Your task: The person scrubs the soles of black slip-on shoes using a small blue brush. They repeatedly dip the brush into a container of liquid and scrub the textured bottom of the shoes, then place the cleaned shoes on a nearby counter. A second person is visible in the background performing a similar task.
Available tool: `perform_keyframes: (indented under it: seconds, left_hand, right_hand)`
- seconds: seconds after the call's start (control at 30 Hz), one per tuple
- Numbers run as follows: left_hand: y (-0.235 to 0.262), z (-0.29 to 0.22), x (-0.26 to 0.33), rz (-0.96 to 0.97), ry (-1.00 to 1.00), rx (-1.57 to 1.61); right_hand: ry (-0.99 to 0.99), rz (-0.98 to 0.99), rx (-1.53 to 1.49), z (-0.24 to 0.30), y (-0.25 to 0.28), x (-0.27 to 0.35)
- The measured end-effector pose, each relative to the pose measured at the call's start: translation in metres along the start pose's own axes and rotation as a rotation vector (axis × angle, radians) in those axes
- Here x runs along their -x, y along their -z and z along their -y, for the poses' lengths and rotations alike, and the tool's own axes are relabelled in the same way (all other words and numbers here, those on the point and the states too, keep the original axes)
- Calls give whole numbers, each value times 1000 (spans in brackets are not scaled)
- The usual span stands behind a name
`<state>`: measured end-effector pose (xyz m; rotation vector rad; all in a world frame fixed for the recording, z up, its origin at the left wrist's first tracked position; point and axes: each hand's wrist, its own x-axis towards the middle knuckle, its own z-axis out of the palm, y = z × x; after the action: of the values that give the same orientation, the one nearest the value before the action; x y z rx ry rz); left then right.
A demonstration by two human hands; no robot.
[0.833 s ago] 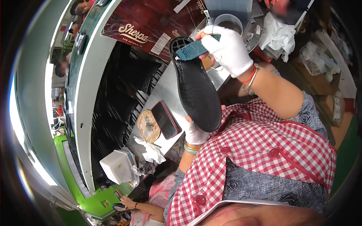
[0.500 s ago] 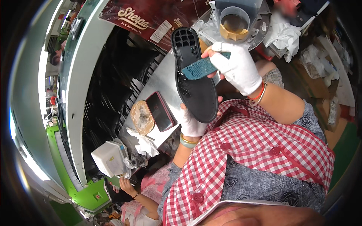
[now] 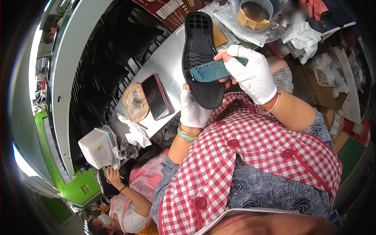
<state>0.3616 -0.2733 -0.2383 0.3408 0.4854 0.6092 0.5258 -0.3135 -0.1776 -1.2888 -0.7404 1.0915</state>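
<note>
The left hand, in a white glove, is closed around the near end of a black shoe sole and holds it upright over the near edge of the metal table, moulded underside facing the camera; the sole's near tip and the palm behind it are hidden from view. The right hand, also gloved, pinches a teal perforated insert between thumb and fingers and lays it across the lower middle of the sole, touching it; the insert's right end is covered by the fingers, so its full length cannot be made out. On the table to the left of the sole lie a phone with a red rim and, just beside it, a round lump wrapped in clear film, its contents unclear. At the far right a clear tub sits on a plastic sheet, cut off by the picture's top edge, with a white rag to its right. The bare table strip between the phone and the sole is narrow. At the near left, another person in pink sits below a white box, partly cut off by the dark rim.
</note>
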Motion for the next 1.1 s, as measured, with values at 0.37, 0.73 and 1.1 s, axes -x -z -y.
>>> perform_keyframes:
  seconds: [0.37, 0.73, 1.1]
  left_hand:
    - [20, 1, 5, -14, -50, -181]
    - [9, -8, 8, -170, -58, -168]
    - [7, -27, 20, -363, -23, -87]
  right_hand:
    - [-6, 27, 20, -9, -6, 1]
    - [-45, 137, 18, -14, -14, 7]
    - [4, 474, 130, -6, -26, -5]
